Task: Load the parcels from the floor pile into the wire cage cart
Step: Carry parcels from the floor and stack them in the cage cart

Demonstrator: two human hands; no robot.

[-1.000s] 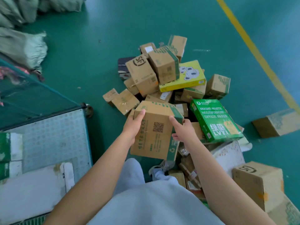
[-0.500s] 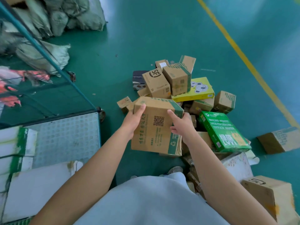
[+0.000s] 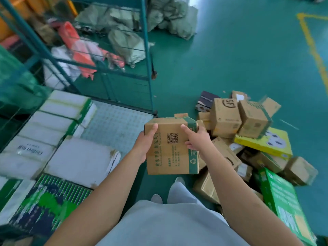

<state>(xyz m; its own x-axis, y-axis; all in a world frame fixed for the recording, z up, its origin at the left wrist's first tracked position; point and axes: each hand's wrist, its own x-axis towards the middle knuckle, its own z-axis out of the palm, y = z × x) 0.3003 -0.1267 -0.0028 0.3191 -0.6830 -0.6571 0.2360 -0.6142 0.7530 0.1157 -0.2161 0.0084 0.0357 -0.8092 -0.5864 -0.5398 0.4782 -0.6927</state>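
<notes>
A brown cardboard parcel (image 3: 170, 153) with green tape and a QR code is held in the air between both hands. My left hand (image 3: 144, 142) grips its left side, thumb on the front face. My right hand (image 3: 197, 138) grips its right side, thumb across the front. The parcel hangs just right of the wire cage cart (image 3: 117, 126), over the green floor. The floor pile (image 3: 248, 137) of brown, yellow and green boxes lies to the right.
The cart's floor holds white packs (image 3: 58, 119), a white flat parcel (image 3: 79, 160) and a green printed box (image 3: 48, 201); a bare patch remains at its far right corner. Grey sacks (image 3: 127, 39) and orange bags lie behind the cart's teal bars (image 3: 148, 55). My legs stand below the parcel.
Both hands lifted the parcel off the pile and carried it left toward the cart. My view swung left and up, bringing the cart's inside into sight.
</notes>
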